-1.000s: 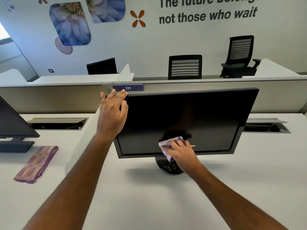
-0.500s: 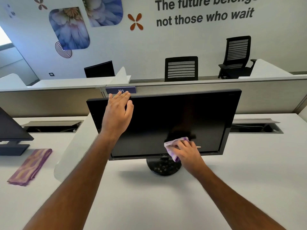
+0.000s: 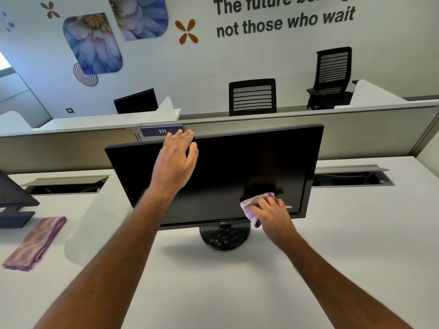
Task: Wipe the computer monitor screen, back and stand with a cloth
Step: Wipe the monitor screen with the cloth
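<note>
A black computer monitor (image 3: 228,172) stands on a round black stand (image 3: 224,237) on the white desk (image 3: 237,293), its dark screen facing me. My left hand (image 3: 177,160) rests flat on the screen's upper part, fingers straight and reaching the top edge. My right hand (image 3: 272,214) presses a bunched pink-purple cloth (image 3: 251,206) against the lower right of the screen, fingers curled over it. The monitor's back is hidden.
A second folded purple-yellow cloth (image 3: 35,242) lies at the desk's left, near another monitor (image 3: 13,193). A white divider panel (image 3: 95,210) stands left of the monitor. Cable troughs (image 3: 351,178) run behind. A grey partition (image 3: 356,134) and office chairs (image 3: 252,97) lie beyond.
The monitor has swung so its screen's left side came into view past my left hand. My right hand slid the cloth slightly right along the screen's lower part.
</note>
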Demonstrator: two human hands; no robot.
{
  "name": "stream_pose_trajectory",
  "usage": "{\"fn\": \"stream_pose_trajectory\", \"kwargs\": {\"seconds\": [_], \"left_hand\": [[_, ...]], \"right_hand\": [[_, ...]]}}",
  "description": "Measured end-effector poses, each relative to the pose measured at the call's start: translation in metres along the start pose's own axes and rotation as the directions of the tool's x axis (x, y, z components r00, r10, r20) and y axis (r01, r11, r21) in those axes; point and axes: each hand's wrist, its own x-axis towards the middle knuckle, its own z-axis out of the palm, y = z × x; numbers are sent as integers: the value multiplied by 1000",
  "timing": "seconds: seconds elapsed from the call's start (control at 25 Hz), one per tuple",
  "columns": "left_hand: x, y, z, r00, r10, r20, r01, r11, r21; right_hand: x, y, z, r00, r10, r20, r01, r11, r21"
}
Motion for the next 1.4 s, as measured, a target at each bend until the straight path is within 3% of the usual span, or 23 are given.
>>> {"fn": "stream_pose_trajectory", "kwargs": {"seconds": [0.2, 0.4, 0.6, 0.76, 0.88, 1.12, 1.28, 1.4], "left_hand": [[5, 13, 10, 1000, -5, -8, 5, 1000, -17], [22, 53, 33, 991, 119, 63, -121, 992, 25], [27, 77, 48, 978, 190, 83, -196, 978, 75], [33, 93, 58, 968, 234, 92, -241, 968, 74], [30, 94, 64, 968, 248, 42, -251, 964, 86], [26, 90, 70, 963, 263, -53, -259, 964, 66], [28, 93, 74, 962, 268, -52, -265, 962, 60], [28, 90, 76, 953, 292, -85, -287, 956, 62]], "right_hand": [[7, 26, -14, 969, 195, -150, -187, 980, 66], [-9, 36, -5, 995, 63, -73, -58, 996, 74], [-14, 65, -18, 955, 255, -149, -234, 962, 142], [-27, 74, -6, 969, 198, -145, -178, 974, 142], [-44, 82, -3, 982, 161, -102, -141, 973, 181], [-7, 81, -37, 956, 197, -216, -165, 974, 157], [-34, 88, -15, 979, 141, -145, -117, 980, 163], [-54, 88, 2, 991, 135, 7, -133, 959, 251]]}}
